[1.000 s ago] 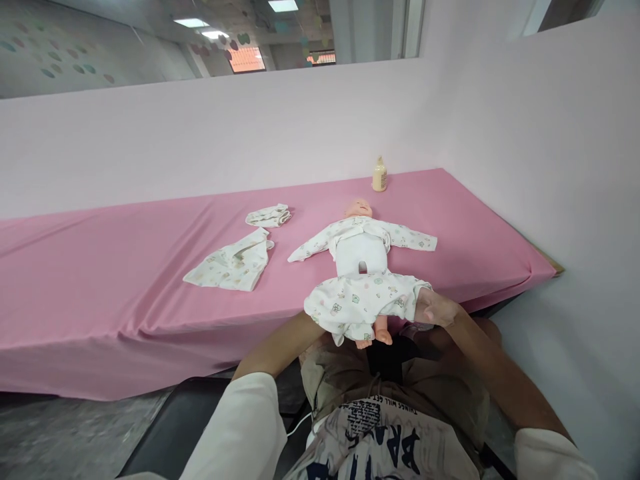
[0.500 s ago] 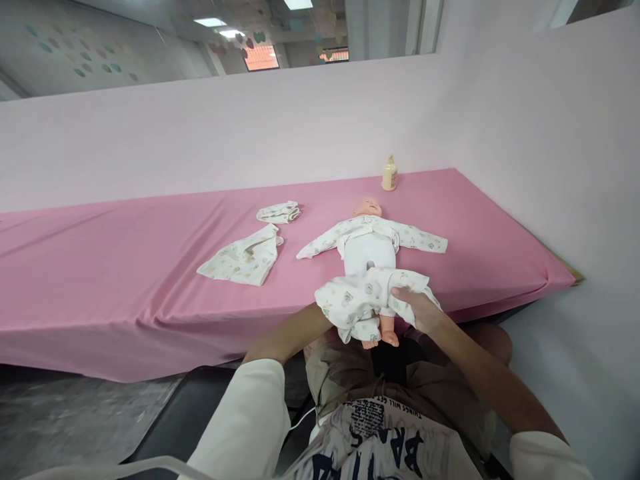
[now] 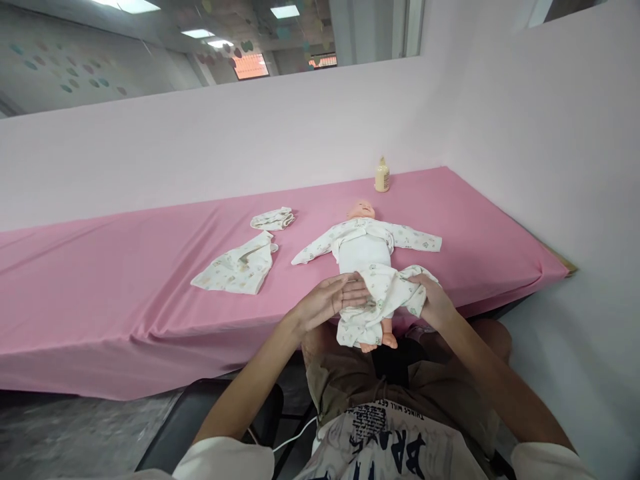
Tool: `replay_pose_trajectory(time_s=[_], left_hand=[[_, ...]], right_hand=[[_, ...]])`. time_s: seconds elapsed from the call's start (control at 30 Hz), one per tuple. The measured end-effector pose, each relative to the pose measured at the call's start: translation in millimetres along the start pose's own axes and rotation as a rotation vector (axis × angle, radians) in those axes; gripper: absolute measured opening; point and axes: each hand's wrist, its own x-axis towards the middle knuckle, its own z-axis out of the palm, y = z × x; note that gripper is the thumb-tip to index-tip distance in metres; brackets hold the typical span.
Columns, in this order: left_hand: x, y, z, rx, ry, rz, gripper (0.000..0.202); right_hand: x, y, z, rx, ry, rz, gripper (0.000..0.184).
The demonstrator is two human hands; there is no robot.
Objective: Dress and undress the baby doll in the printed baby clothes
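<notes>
A baby doll (image 3: 364, 210) lies on its back, head away from me, in a white printed top (image 3: 415, 237) with both sleeves spread out. Its belly is covered in plain white (image 3: 364, 253). White printed baby pants (image 3: 387, 287) lie bunched over its hips and legs, and two bare feet (image 3: 389, 341) stick out below. My right hand (image 3: 434, 303) pinches the right side of the pants. On the left, my left hand (image 3: 330, 301) is open, fingers stretched flat against the edge of the cloth.
A pink sheet (image 3: 125, 280) covers the table along the wall. A folded printed cloth (image 3: 273, 219) and a spread printed garment (image 3: 239, 267) lie left of the doll. Near the wall stands a cream pump bottle (image 3: 382, 177). A black seat (image 3: 210, 407) is below the table edge.
My left hand has come out from behind the pants and now lies with stretched fingers on their left side. My right hand keeps its hold; the cloth's left part has shifted inward.
</notes>
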Motion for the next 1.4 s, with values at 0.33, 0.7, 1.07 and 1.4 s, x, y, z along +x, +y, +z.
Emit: replay_pose_trajectory(time_s=[0.33, 0.7, 1.07, 1.4], left_hand=[[7.8, -17.1, 47.7, 1.047, 0.285, 0.41, 0.029], [12.9, -21.4, 35.7, 1.135, 0.208, 0.328, 0.017], [67.9, 14.6, 23.7, 0.985, 0.416, 0.055, 0.053], [55.9, -6.4, 26.4, 0.866, 0.33, -0.063, 0.034]], right_hand=[[-35.9, 52.8, 29.0, 0.258, -0.278, 0.307, 0.023], [-41.0, 44.7, 37.8, 0.46, -0.135, 0.275, 0.025], [-40.5, 52.9, 30.1, 0.241, -0.152, 0.219, 0.039], [-52.2, 51.2, 9.3, -0.322, 0.024, -0.081, 0.032]])
